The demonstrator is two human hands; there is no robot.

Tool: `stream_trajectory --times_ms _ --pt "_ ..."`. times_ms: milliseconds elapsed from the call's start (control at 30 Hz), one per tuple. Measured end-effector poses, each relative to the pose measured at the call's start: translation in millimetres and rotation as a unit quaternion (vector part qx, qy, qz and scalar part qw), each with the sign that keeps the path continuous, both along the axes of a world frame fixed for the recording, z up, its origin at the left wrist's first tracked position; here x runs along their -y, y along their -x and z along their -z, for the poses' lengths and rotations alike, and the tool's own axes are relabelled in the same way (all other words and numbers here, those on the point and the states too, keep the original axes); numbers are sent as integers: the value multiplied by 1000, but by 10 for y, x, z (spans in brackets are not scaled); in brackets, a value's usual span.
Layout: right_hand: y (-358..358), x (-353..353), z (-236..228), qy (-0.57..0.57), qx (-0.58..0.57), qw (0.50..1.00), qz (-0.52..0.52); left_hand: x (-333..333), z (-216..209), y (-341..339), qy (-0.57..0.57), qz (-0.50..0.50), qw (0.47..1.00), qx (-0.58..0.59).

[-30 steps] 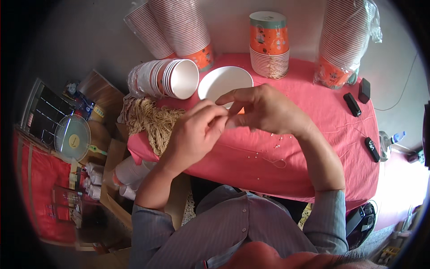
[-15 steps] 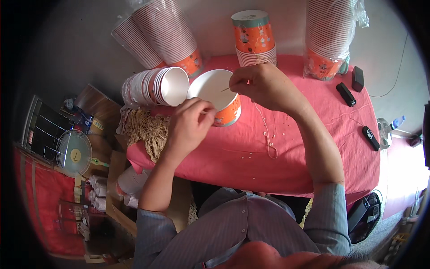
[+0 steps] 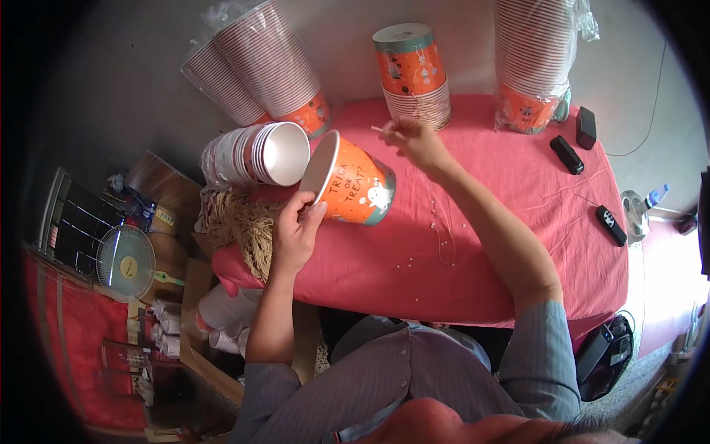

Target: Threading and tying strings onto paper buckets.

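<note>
A: What stays unclear around the hands?

B: The right hand [image 3: 418,140] pinches something thin and pale, too small to identify. The left hand [image 3: 296,233] covers part of the orange paper cup's [image 3: 355,185] rim, and the cup's inside faces away.

A: And further out?

B: The wrapped cup stack [image 3: 536,59] at top right is cut off by the frame. The tiny pale specks [image 3: 414,259] on the counter [image 3: 518,244] are too small to tell. The left floor clutter is dark and blurred.

Orange paper cup [image 3: 353,187] with white inside, on a pink tablecloth [image 3: 518,222].
</note>
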State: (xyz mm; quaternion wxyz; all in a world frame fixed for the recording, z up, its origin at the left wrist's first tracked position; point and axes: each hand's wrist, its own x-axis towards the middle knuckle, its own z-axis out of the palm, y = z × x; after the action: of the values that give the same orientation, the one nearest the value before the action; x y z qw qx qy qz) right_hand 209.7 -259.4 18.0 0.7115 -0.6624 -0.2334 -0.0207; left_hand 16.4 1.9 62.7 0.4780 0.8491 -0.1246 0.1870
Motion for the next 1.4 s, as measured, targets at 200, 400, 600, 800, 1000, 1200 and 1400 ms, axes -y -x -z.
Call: stream_trajectory --times_ms 200,400,600,800,1000,1200,1400 --pt "228 -294 160 -107 -225 961 -120 -241 172 170 113 18 993 -33" --pt "319 -394 116 -101 -106 984 -102 -368 294 261 135 34 987 -81" --pt "407 -423 130 -34 -4 995 -92 -487 382 238 91 -25 991 -92" --pt "430 -448 134 -52 -1 996 -68 -512 375 261 109 -26 990 -91" --pt "406 -442 220 -8 -16 999 -33 -311 147 278 170 -16 982 -76" --pt "360 -424 248 2 -21 1000 -22 -232 89 284 184 -10 980 -79" --pt "370 -384 205 13 -42 999 -19 -230 157 231 205 5 976 -74"
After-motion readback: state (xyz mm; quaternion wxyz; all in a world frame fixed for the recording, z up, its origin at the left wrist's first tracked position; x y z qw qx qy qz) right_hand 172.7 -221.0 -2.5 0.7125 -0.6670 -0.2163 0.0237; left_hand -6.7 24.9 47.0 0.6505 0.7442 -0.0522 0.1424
